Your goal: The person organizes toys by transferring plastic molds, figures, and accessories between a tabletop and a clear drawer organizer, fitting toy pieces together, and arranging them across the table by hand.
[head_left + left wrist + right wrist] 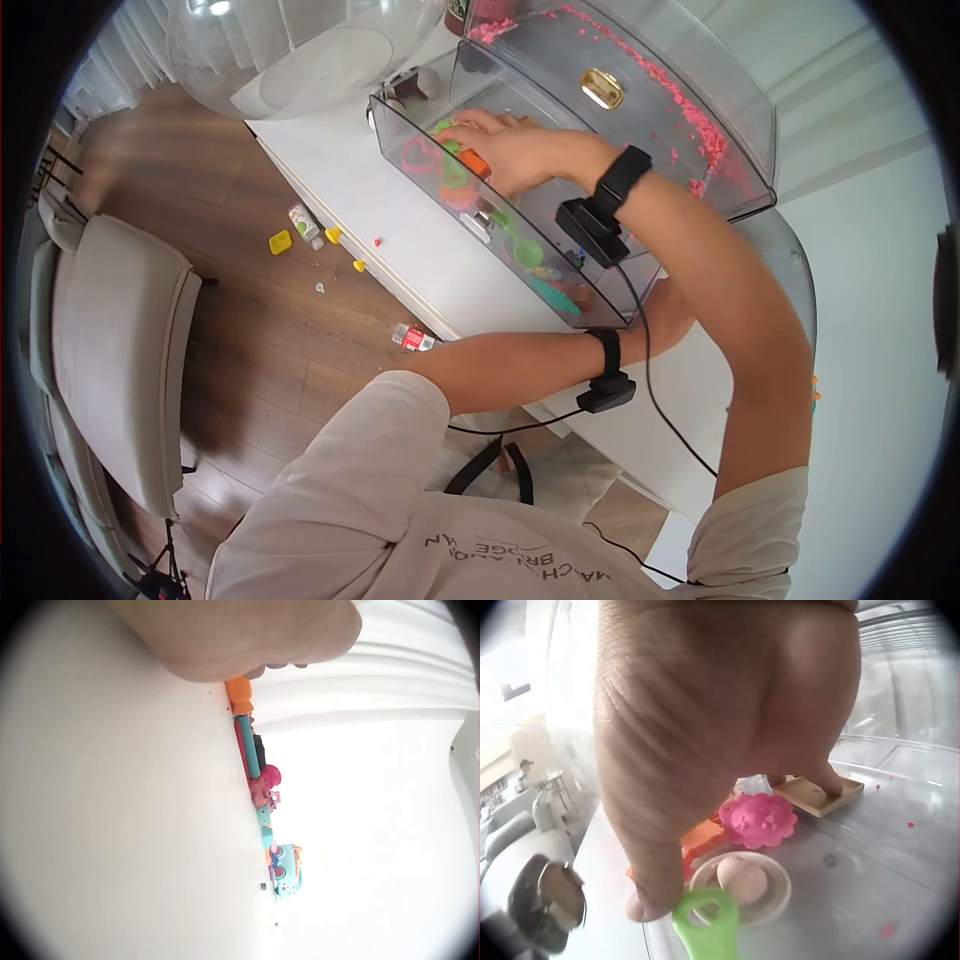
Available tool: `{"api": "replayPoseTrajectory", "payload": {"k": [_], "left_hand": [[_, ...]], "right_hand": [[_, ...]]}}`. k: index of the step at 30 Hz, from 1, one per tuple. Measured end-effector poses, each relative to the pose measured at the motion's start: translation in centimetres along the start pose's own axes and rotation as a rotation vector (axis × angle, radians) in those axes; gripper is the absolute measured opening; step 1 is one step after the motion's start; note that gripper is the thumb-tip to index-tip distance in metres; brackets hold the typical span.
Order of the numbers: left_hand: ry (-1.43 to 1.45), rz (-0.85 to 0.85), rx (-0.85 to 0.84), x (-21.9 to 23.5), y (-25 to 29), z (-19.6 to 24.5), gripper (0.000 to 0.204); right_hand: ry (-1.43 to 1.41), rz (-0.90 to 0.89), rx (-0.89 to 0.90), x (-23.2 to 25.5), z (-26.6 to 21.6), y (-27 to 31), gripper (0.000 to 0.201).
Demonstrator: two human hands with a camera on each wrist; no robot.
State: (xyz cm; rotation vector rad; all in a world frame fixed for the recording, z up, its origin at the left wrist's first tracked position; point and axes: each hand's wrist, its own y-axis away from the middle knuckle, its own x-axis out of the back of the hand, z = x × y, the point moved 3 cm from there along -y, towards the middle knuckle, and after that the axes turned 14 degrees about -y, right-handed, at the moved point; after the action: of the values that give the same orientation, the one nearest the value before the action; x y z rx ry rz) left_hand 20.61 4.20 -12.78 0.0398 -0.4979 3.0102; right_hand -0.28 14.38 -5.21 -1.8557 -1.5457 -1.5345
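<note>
In the head view, my right hand (520, 155) reaches into a clear plastic box (500, 90) from above. Its fingers are spread among toys in the right wrist view, some touching a shallow wooden tray (810, 795). Beneath the palm lie a pink flower-shaped toy (759, 819) and orange pieces (703, 836). A pale ball (742, 879) sits in a cream bowl (784, 889), beside a green handle (712, 941). My left hand (255, 634) hovers over a white surface (135, 787); the right forearm mostly hides it in the head view, and I cannot tell whether it holds anything.
Pink crumbs (690, 110) lie on the box's lid, near a gold latch (601, 89). Past the left hand runs a row of toys, including a toy car (286, 871). A clear dome (290, 50) stands at the far left; bottles and yellow pieces (281, 242) litter the floor.
</note>
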Motion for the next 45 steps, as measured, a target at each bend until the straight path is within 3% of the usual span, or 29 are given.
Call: {"api": "replayPoseTrajectory", "payload": {"k": [5, 7, 9, 11, 13, 15, 17, 19, 21, 22, 24, 25, 27, 31, 34, 40, 45], "left_hand": [[-0.002, -0.025, -0.022, -2.8, -0.4, -3.0, 0.027], [-0.083, 0.333, -0.227, -3.0, -0.9, -2.7, 0.026], [-0.135, 0.240, -0.181, -4.8, -1.4, -5.3, 0.024], [0.075, 0.194, -0.073, -4.8, -1.5, -5.7, 0.021], [0.129, 0.184, -0.090, -4.7, -1.1, -5.4, 0.018], [-0.245, 0.273, -0.237, -3.9, -0.4, -4.8, 0.016], [-0.307, 0.253, -0.265, -3.2, 0.0, -4.4, 0.015], [-0.372, 0.235, -0.288, -1.8, 0.3, -3.3, 0.014], [-0.171, 0.037, -0.148, -0.7, 0.5, -1.9, 0.016], [-0.172, 0.030, -0.147, -1.1, 0.7, -2.7, 0.016], [-0.360, 0.146, -0.418, -1.9, 1.4, -4.4, 0.019], [-0.361, 0.145, -0.417, -1.6, 1.5, -4.1, 0.019], [-0.149, 0.069, -0.329, -0.3, 1.5, -2.9, 0.022], [-0.070, 0.078, -0.251, 0.4, 0.8, -1.0, 0.019], [0.034, -0.026, -0.127, 1.0, 0.9, 0.4, 0.015], [0.013, -0.053, -0.150, 1.9, 0.9, 0.1, 0.014], [0.015, -0.066, -0.160, 1.4, 1.3, 0.1, 0.014]], "right_hand": [[-0.025, 0.025, -0.076, -1.3, -0.7, 4.3, 0.078], [0.005, -0.026, -0.055, -1.6, -0.7, 5.9, 0.069], [-0.048, -0.075, -0.041, -1.3, -0.1, 6.9, 0.065], [-0.094, -0.121, -0.024, -0.9, 0.0, 7.8, 0.062], [-0.216, -0.155, -0.043, -0.5, 0.2, 8.7, 0.056], [-0.164, -0.109, -0.002, -0.7, 1.1, 9.3, 0.053], [-0.114, -0.069, 0.049, -0.4, 0.7, 10.3, 0.051], [-0.043, -0.112, -0.094, -0.2, -0.4, 12.1, 0.048], [-0.092, -0.087, -0.125, -1.0, -0.2, 12.3, 0.048], [-0.138, -0.059, -0.157, -1.3, -0.1, 12.3, 0.048], [-0.124, -0.023, -0.159, -1.9, 0.0, 11.9, 0.048], [-0.105, 0.008, -0.157, -2.1, 0.1, 11.8, 0.047], [-0.121, -0.050, -0.135, -2.3, 0.4, 11.8, 0.053], [-0.031, -0.206, -0.084, -2.7, 0.9, 13.1, 0.075], [-0.037, -0.219, -0.124, -3.1, 0.7, 13.8, 0.082], [0.088, 0.008, -0.029, -4.9, 0.6, 13.4, 0.080], [0.015, -0.021, 0.053, -4.0, 1.0, 13.5, 0.079]]}}
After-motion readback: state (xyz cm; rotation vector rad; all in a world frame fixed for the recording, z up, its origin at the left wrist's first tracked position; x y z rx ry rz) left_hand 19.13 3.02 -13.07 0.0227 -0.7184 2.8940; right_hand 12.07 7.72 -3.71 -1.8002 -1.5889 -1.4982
